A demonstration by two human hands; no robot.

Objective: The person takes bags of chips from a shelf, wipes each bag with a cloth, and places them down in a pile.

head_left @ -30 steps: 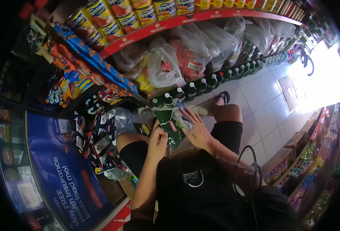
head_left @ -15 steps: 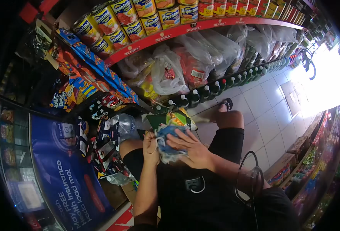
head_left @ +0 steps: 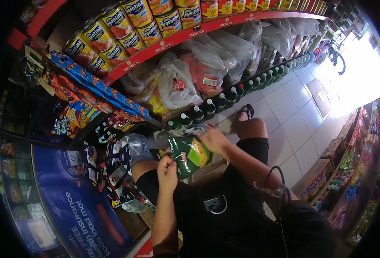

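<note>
A green snack packet (head_left: 184,157) with a yellow and light-green panel lies between my hands, above my lap. My left hand (head_left: 167,170) is closed on the packet's left edge. At the packet's upper right is my right hand (head_left: 213,139), its fingers bent over a greyish cloth (head_left: 194,131) that shows only in part along the packet's top edge. The right fingers are slightly blurred.
Green bottles with white caps (head_left: 210,107) line the shelf front, below plastic bags (head_left: 177,86) and Argentina cans (head_left: 112,21). Snack packs (head_left: 116,172) and a clear plastic jug (head_left: 136,147) stand at my left. Cardboard boxes (head_left: 316,176) line the right side.
The cloth has moved from in front of the packet to its upper edge, with my right hand. The packet's front now shows. My left hand keeps hold of its edge.
</note>
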